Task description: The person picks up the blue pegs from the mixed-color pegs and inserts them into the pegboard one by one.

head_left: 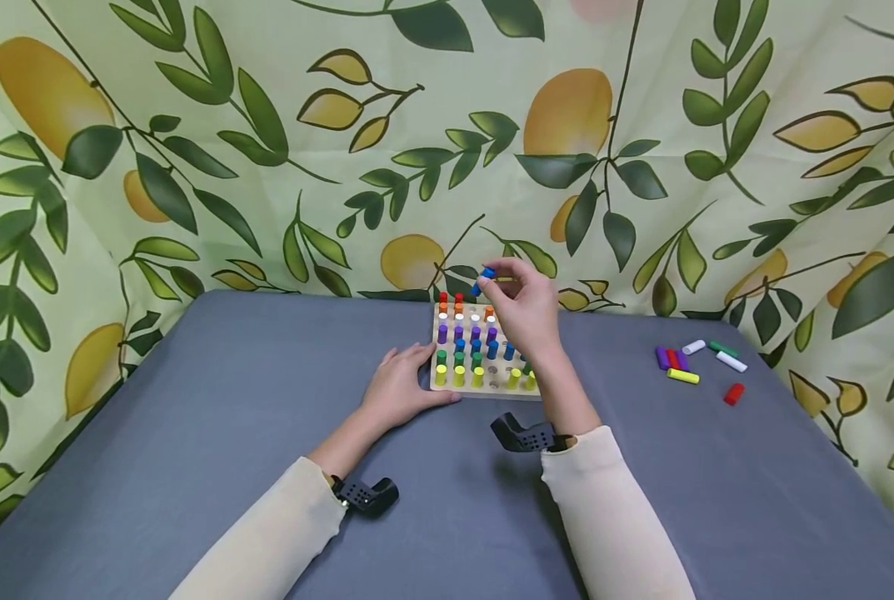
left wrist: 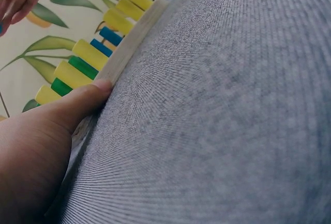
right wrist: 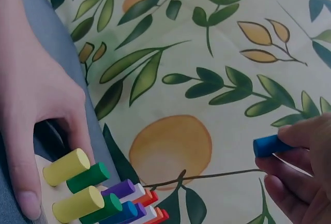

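A light wooden pegboard (head_left: 502, 393) lies on the table, with coloured pegs standing in rows: red at the back, then orange, white, purple, blue, green and yellow in front. My left hand (head_left: 402, 387) holds its near left corner, the thumb along the front edge and the fingers at the left side. Above the back of the board, my right hand (head_left: 527, 308) pinches a blue peg (right wrist: 271, 145) between thumb and fingers. Bare holes (head_left: 494, 384) show in the front rows between green and yellow pegs. The right hand hides part of the board's right side.
Several loose pegs lie on the grey tabletop (head_left: 604, 500) to the right, among them a yellow peg (head_left: 683, 377), a white peg (head_left: 731, 361), a green peg (head_left: 722, 347) and a red peg (head_left: 734, 394). A leaf-patterned cloth (head_left: 267, 192) hangs behind the table.
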`<action>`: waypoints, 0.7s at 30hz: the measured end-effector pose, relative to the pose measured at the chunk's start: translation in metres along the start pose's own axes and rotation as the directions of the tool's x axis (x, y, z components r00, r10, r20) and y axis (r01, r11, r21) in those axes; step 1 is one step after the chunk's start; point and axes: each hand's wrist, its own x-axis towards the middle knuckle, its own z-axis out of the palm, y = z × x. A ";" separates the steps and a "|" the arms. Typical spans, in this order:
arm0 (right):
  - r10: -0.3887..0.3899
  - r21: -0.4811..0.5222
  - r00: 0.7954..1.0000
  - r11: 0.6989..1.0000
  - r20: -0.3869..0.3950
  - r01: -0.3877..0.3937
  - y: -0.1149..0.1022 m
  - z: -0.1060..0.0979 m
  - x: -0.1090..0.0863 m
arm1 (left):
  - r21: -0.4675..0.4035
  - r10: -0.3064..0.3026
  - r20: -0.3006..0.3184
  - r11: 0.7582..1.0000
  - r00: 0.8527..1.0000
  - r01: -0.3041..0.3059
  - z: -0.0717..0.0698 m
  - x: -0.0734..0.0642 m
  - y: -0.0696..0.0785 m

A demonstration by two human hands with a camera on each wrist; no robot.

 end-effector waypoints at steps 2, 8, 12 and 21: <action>-0.012 -0.034 1.000 0.999 0.015 0.013 0.002 -0.002 0.001 | 0.001 0.006 0.001 1.000 1.000 -0.006 0.001 0.002 0.002; 0.024 -0.114 0.991 0.993 0.130 -0.009 0.013 0.005 0.000 | -0.006 0.007 0.002 1.000 1.000 -0.007 0.003 0.005 0.000; 0.054 -0.189 0.981 0.982 0.186 -0.018 0.026 0.021 -0.005 | -0.007 0.001 -0.001 1.000 1.000 -0.001 0.001 0.002 -0.004; 0.070 -0.216 0.964 0.976 0.257 -0.014 0.043 0.035 -0.013 | -0.005 -0.005 0.004 1.000 1.000 0.005 0.002 0.000 -0.002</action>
